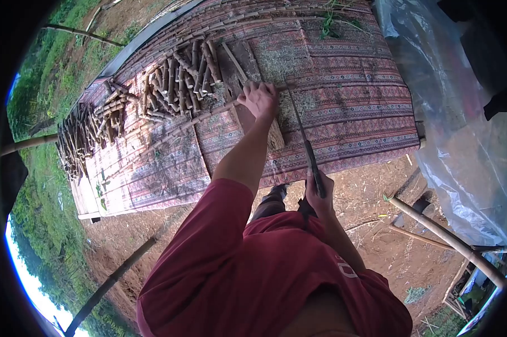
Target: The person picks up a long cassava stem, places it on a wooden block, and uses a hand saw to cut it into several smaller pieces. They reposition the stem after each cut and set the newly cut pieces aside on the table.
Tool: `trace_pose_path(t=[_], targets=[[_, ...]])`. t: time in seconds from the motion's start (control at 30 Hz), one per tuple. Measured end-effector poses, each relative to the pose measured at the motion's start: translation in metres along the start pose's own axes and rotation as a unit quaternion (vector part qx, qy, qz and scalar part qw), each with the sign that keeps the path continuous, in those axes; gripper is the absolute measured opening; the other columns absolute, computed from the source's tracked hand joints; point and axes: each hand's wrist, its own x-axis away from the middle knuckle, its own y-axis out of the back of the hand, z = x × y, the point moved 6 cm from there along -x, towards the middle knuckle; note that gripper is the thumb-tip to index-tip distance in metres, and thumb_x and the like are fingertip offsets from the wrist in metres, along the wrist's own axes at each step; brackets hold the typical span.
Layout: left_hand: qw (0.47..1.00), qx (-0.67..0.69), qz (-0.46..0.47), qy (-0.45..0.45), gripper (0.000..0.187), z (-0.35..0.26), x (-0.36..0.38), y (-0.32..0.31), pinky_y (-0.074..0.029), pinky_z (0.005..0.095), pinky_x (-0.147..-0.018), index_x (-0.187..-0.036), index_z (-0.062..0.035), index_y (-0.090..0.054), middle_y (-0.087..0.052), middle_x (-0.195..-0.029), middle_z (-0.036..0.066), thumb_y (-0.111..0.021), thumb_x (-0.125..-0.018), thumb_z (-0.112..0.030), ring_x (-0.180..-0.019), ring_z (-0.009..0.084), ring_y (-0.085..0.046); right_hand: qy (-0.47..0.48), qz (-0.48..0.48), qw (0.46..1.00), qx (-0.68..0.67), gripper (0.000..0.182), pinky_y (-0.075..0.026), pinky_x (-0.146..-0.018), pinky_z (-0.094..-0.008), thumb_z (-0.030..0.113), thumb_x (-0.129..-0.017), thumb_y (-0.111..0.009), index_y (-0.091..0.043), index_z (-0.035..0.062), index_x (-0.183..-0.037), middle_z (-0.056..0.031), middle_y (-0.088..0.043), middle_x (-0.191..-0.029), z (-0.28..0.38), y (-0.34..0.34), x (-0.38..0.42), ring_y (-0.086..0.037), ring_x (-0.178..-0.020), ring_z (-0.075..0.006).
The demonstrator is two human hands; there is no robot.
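A long thin stem (211, 112) lies across the patterned cloth (349, 106), and my left hand (259, 100) is closed on it over a wooden board (245, 119). My right hand (319, 192) grips the dark handle of a saw (306, 143) at the table's near edge. The narrow blade points away from me and reaches the stem just right of my left hand. Whether its teeth touch the stem is too small to tell. A light stick (234, 62) lies on the board beyond my left hand.
Piles of short cut stems (180, 81) lie left of the board, with more (76, 137) at the far left. Long stems (231, 19) run along the table's far side. Clear plastic sheeting (455, 112) hangs at right. A pole (447, 241) slants at lower right.
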Motion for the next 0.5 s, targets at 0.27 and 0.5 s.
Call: trace_pose_path(t=[0.27,0.5], targets=[[1.0,0.002,-0.021,0.016,0.029,-0.004,-0.008,0.008,-0.031,0.0503,-0.096,-0.08,-0.0119,-0.073,-0.063,-0.099,0.006,-0.055,-0.089,-0.034,-0.103,0.0257,-0.055,0.059,-0.051,0.997,-0.018,0.034,-0.033,-0.045,-0.0325,0.014,-0.099,-0.066,-0.052,0.0035,-0.07,-0.0074,-0.046,-0.053,-0.002,-0.05,-0.094,-0.042,-0.045,-0.0136],[1.0,-0.005,-0.005,0.0,0.028,0.001,0.001,-0.002,-0.031,0.0523,-0.095,-0.081,-0.0112,-0.07,-0.062,-0.101,0.006,-0.056,-0.09,-0.034,-0.107,0.0259,-0.053,0.009,-0.002,1.0,0.008,0.03,-0.036,-0.045,-0.0336,0.009,-0.095,-0.069,-0.052,0.0027,-0.071,-0.0079,-0.046,-0.052,0.011,-0.006,-0.016,-0.048,-0.043,-0.0167]])
